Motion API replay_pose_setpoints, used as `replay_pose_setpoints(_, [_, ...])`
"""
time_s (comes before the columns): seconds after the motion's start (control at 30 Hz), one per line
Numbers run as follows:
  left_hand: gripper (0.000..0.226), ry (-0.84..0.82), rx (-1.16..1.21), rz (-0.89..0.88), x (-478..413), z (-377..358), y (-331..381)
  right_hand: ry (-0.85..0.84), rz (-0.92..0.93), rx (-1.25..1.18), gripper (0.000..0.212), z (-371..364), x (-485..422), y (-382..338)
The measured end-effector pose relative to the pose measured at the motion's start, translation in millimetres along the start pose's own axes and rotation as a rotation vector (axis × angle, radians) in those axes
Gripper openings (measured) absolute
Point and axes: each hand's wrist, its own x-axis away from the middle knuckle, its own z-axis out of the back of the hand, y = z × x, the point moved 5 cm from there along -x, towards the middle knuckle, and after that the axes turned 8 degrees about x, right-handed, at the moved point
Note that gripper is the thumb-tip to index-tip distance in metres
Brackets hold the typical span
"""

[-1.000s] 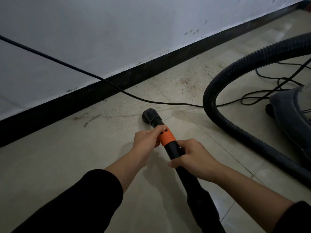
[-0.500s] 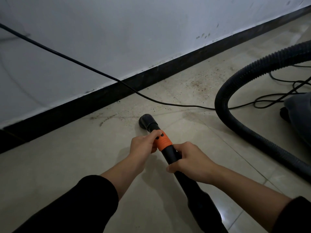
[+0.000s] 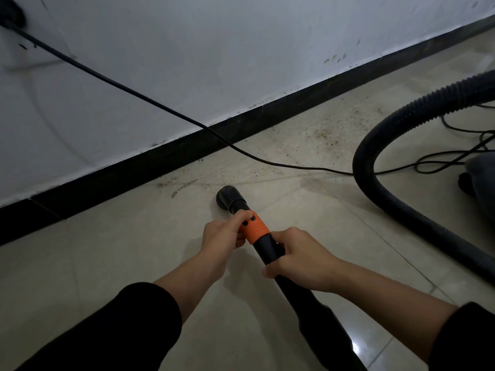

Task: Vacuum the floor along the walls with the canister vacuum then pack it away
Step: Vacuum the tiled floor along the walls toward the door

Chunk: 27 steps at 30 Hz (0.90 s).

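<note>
Mid-frame, my left hand (image 3: pixel 222 236) pinches the orange plastic collar (image 3: pixel 255 229); my right hand (image 3: pixel 301 259) grips the black vacuum tube (image 3: pixel 266 251) just behind.

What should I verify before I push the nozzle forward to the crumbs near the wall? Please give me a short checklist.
1. Front grip: the left hand grips the orange collar: ok.
2. Rear grip: the right hand grips the black tube behind the collar: ok.
3. Aim: the nozzle points toward the baseboard: ok.
4. Free path: not ok, the power cord lies on the floor between the nozzle and the crumbs.
5. No kinks in the hose: ok in the visible part.
6. Suction running: cannot tell.
</note>
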Motion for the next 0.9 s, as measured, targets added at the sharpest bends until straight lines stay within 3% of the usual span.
replay_pose_setpoints(0.9, [0.021,0.094,0.097,-0.05,-32,37,19,0.005,0.069,0.001,0.023,-11,-34,-43])
